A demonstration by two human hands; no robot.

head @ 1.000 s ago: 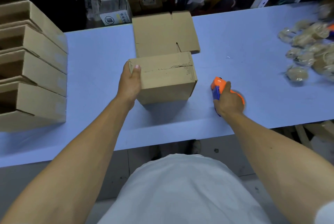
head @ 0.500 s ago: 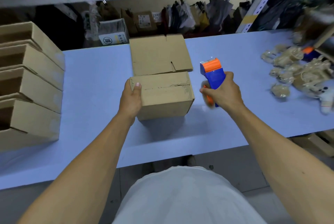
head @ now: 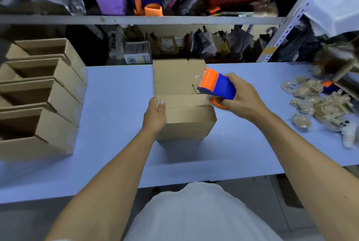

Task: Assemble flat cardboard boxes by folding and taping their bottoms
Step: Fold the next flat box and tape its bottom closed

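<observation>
left hand (head: pixel 154 113) clamped on left edge of upturned box (head: pixel 184 116) mid-table, thumb over folded flaps. right hand (head: pixel 238 96) wrapped around tape dispenser (head: pixel 216 87) hovering above right edge. likely risks: flaps springing apart, tape landing off seam.

Matt brown cardboard box (head: pixel 184 116), glossy orange-and-blue plastic tape gun (head: pixel 217 87), smooth matt pale-blue surface (head: pixel 116 89), grey painted metal shelf (head: pixel 136 19).
</observation>
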